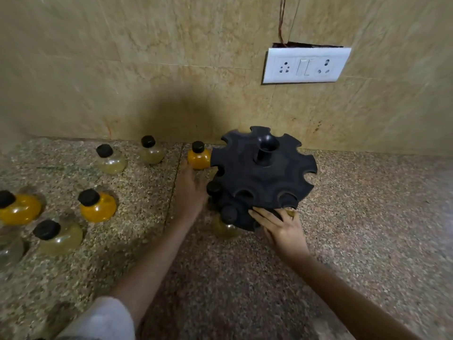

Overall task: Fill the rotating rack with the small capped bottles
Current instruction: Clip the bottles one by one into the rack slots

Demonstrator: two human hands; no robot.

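Note:
The black rotating rack (262, 177) stands by the wall, with notched slots around two tiers. My left hand (190, 192) reaches along its left side, fingers closed around the bottom of an orange bottle with a black cap (199, 157) that sits against an upper-tier notch. A pale bottle (225, 227) hangs in the lower tier at the front, and more black caps show in that tier. My right hand (284, 229) lies with fingers spread on the lower tier's front rim, next to a yellowish bottle (291, 212) that is mostly hidden.
Loose capped bottles stand on the granite counter (367, 229) at left: two orange (98, 207) (19, 209) and several pale (111, 159) (152, 152) (58, 238). A white socket plate (306, 65) is on the tiled wall behind.

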